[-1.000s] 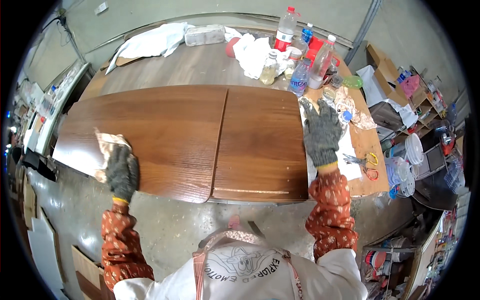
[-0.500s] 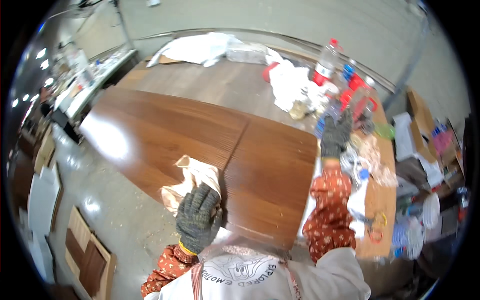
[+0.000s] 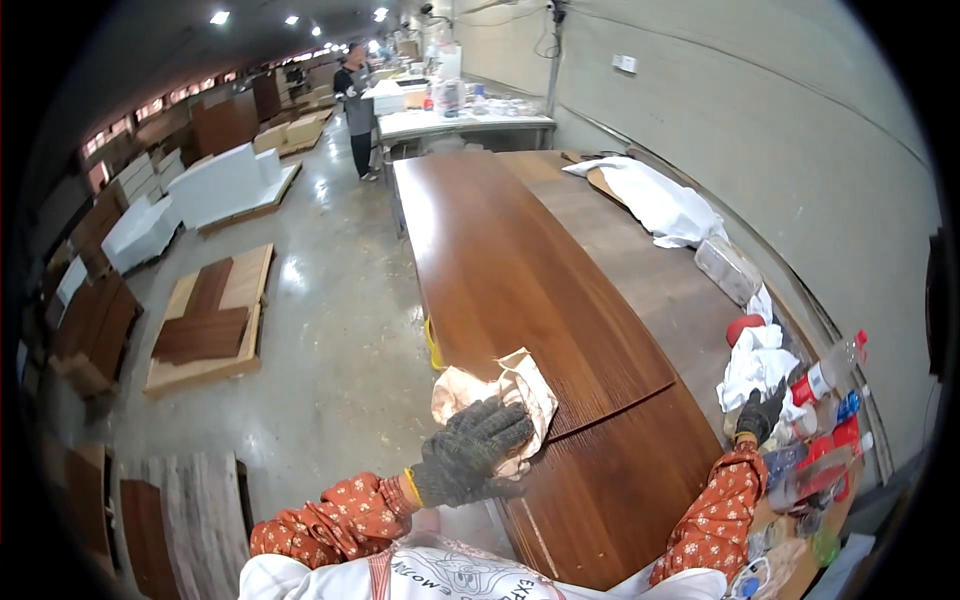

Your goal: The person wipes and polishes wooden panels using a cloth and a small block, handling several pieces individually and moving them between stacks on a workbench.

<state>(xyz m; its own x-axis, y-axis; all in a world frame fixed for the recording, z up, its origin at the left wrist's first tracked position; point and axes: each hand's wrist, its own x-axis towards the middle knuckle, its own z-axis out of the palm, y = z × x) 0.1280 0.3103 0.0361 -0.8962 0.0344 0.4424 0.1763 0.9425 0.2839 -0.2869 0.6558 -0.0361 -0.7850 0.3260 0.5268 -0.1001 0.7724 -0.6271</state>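
My left hand (image 3: pixel 475 450), in a dark grey knit glove, presses a crumpled cream cloth (image 3: pixel 525 385) against a glossy dark brown wood panel (image 3: pixel 520 270). The cloth lies by the panel's left edge, near the seam with a second brown panel (image 3: pixel 630 470) closer to me. My right hand (image 3: pixel 760 413), gloved alike, reaches past the panels' right side with its fingers stretched out. It is beside a crumpled white rag (image 3: pixel 752 365) and several bottles; nothing shows in its grasp. A clear bottle with a red cap (image 3: pixel 835 365) leans just beyond it.
A clear block-shaped package (image 3: pixel 728 268) and a white cloth (image 3: pixel 655 200) lie along the table's wall side. To the left, a pallet with brown boards (image 3: pixel 205 310) rests on the concrete floor. A person (image 3: pixel 357 110) stands by a cluttered white table (image 3: pixel 465 122) farther off.
The view has swung left, bringing the aisle and the standing person into sight. My left hand still holds the cloth on the panel near the seam; my right remains by the bottles.
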